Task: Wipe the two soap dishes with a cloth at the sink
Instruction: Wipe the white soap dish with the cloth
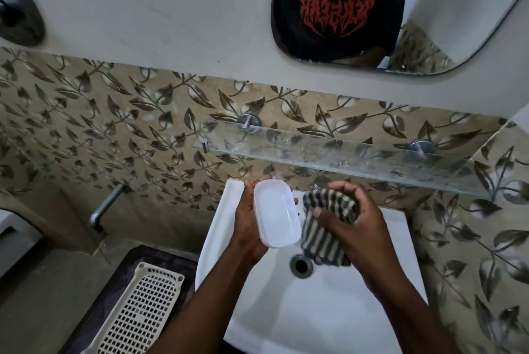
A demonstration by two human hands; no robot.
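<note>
Over the white sink (329,310) my left hand (246,227) holds a white oval soap dish (276,213), its hollow side facing me. Just right of the dish, my right hand (355,219) grips a bunched black-and-white striped cloth (323,236) that hangs down toward the drain (300,266). Cloth and dish are close, with a narrow gap between them. Only one soap dish is in view; the tap is hidden behind my right hand.
A glass shelf (343,153) on metal brackets juts out above the sink. A mirror (372,10) hangs higher on the wall. A cream perforated plastic tray (143,313) lies on a dark surface at lower left. A metal pipe (106,207) sticks out of the tiled wall.
</note>
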